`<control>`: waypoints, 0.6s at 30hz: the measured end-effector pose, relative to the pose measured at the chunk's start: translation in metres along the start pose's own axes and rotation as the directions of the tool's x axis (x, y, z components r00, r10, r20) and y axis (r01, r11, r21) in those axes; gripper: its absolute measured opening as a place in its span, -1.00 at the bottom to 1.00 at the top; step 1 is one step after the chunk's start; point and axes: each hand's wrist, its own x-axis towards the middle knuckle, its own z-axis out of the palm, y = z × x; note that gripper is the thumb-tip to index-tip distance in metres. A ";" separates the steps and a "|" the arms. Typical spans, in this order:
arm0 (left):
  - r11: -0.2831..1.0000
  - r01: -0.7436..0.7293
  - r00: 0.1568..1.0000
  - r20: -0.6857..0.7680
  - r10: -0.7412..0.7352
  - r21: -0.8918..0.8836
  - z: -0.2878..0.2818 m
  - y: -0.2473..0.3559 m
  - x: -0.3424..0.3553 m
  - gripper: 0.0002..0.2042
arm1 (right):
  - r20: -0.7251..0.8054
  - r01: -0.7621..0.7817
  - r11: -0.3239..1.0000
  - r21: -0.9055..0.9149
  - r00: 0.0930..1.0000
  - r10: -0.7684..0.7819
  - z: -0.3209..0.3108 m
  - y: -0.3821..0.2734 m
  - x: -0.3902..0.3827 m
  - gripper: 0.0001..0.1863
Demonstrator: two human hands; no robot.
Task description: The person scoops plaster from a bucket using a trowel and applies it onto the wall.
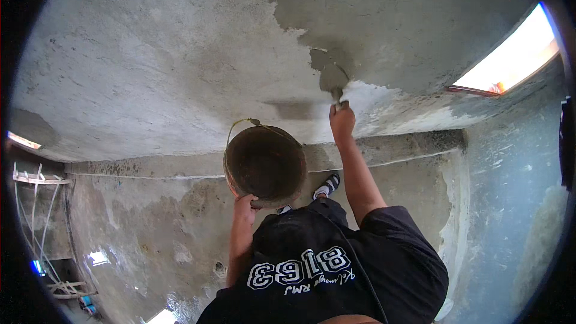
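Note:
My left hand (245,206) is closed on the near rim of a round bucket (303,174), tilted so that its dark inside shows. A thin yellowish handle (229,138) arches over the bucket's far left side. With my right arm stretched forward, my right hand (342,119) grips a trowel (334,78) by its handle. The trowel's blade is at the wall (180,54), on the border between darker, wet-looking grey plaster (384,18) and the paler bare surface. Whether any mortar lies on the blade, I cannot tell.
A bright window opening (510,54) is at the right. A pale bluish wall (510,162) stands at the right side. Along the wall's foot runs a ledge (396,149) above the stained concrete floor (162,222). Thin poles with crosspieces (42,178) stand at the far left.

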 end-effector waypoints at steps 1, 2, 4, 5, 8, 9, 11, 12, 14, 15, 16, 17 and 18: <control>1.000 0.014 1.000 0.005 -0.014 -0.003 -0.003 -0.002 -0.001 -0.58 | 0.099 -0.053 0.998 -0.032 0.993 0.056 0.001 0.007 -0.016 -0.67; 1.000 0.030 1.000 0.009 -0.030 -0.005 -0.006 -0.005 -0.001 -0.58 | 0.212 -0.092 0.995 -0.045 0.972 0.099 0.002 0.014 -0.035 -0.67; 0.999 -0.030 0.998 0.047 0.028 0.024 -0.011 -0.011 0.000 -0.58 | 0.319 -0.136 0.987 -0.091 0.934 0.158 -0.004 0.027 -0.069 -0.66; 0.990 -0.069 0.997 0.048 0.064 0.119 -0.012 -0.011 0.002 -0.59 | 0.354 -0.189 0.968 -0.167 0.905 0.238 -0.006 0.030 -0.079 -0.66; 0.994 0.026 0.998 0.061 -0.020 -0.107 -0.014 -0.009 0.006 -0.58 | 0.271 -0.186 0.973 -0.137 0.938 0.217 -0.016 0.025 -0.073 -0.66; 0.994 0.030 0.998 0.060 -0.024 -0.103 -0.013 -0.008 0.006 -0.58 | 0.212 -0.125 0.991 -0.042 0.968 0.131 -0.020 0.021 -0.059 -0.65; 0.995 0.026 0.999 0.036 -0.023 -0.094 -0.010 -0.004 0.004 -0.57 | 0.020 -0.038 0.998 0.057 0.999 0.036 -0.024 0.006 -0.024 -0.64; 0.997 0.016 1.000 0.012 -0.016 -0.073 -0.009 -0.002 0.003 -0.57 | 0.005 -0.016 0.996 0.090 1.000 0.016 -0.024 -0.003 -0.006 -0.64; 0.999 0.043 0.999 0.014 -0.043 -0.023 -0.007 0.001 0.002 -0.56 | -0.031 -0.006 0.995 0.098 0.999 0.009 -0.019 -0.022 0.014 -0.63; 0.999 0.038 0.999 0.031 -0.037 -0.012 -0.006 0.001 0.001 -0.56 | -0.006 0.044 0.994 0.103 0.999 -0.043 -0.013 -0.032 0.016 -0.63; 0.999 0.014 0.999 0.050 -0.012 -0.035 -0.005 0.000 0.001 -0.56 | 0.032 0.060 0.993 0.100 0.997 -0.064 -0.007 -0.036 0.015 -0.62; 0.998 -0.014 0.998 0.067 0.018 -0.060 -0.005 0.001 0.001 -0.56 | 0.016 0.094 0.989 0.114 0.995 -0.096 -0.005 -0.033 0.007 -0.62; 0.998 -0.021 0.997 0.069 0.026 -0.067 -0.005 0.001 0.001 -0.56 | 0.197 0.152 0.988 0.008 0.969 -0.150 -0.003 -0.027 -0.003 -0.63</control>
